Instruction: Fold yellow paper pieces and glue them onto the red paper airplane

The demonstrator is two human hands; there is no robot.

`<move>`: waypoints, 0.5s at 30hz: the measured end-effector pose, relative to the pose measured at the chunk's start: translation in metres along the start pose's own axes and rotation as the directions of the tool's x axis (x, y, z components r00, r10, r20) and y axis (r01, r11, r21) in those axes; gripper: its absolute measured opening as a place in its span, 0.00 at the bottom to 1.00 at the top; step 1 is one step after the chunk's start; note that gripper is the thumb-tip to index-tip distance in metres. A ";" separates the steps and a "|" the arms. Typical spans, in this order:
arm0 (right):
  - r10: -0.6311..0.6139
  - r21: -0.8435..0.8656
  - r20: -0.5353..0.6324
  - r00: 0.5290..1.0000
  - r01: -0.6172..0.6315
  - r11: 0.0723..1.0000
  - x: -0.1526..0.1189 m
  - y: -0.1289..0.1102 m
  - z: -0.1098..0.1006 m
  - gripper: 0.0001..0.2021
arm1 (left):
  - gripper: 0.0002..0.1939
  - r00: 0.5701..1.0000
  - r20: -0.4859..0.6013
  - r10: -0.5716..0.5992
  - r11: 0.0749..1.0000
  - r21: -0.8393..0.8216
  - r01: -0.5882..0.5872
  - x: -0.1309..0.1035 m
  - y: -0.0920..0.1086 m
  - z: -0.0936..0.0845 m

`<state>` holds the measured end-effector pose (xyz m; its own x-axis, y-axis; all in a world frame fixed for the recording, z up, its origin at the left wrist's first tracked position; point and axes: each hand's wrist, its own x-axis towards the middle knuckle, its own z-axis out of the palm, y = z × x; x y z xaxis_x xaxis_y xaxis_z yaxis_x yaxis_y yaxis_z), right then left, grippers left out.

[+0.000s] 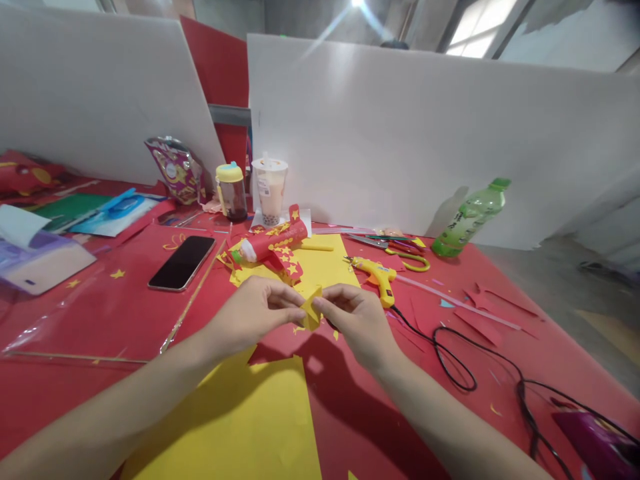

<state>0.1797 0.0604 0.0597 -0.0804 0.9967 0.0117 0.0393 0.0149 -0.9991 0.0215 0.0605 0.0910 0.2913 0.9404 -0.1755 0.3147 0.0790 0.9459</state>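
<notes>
A small folded piece of yellow paper [313,312] is held up between my two hands over the red table. My left hand [260,308] pinches its left side between thumb and fingers. On the other side my right hand [353,313] grips the right edge, thumb in front. Just beyond the hands lies a red paper rocket [275,243] decorated with yellow stars, on yellow paper. A yellow hot glue gun [376,275] rests to the right of my right hand. Under my forearms spreads a large yellow sheet [240,420].
A black phone [183,263] lies left. Behind stand a yellow-lidded bottle [231,192], a bubble tea cup [270,190] and a snack bag [177,170]. Right are scissors [410,260], a tilted green bottle [470,217] and a looping black cord [450,333]. White boards [400,133] wall the back.
</notes>
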 end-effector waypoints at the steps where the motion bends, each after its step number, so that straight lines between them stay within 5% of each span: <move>1: -0.004 -0.001 0.003 1.000 0.004 1.000 0.000 0.000 0.000 0.07 | 0.03 1.000 0.002 -0.005 1.000 0.005 0.005 0.000 0.000 0.000; 15: 0.049 0.077 0.039 0.998 -0.052 0.996 0.001 -0.001 0.003 0.06 | 0.07 0.999 -0.039 0.033 0.992 0.126 -0.028 0.002 -0.007 0.001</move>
<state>0.1771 0.0611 0.0603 -0.1172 0.9923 -0.0391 -0.0338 -0.0433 -0.9985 0.0213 0.0616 0.0835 0.2660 0.9547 -0.1334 0.4179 0.0105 0.9084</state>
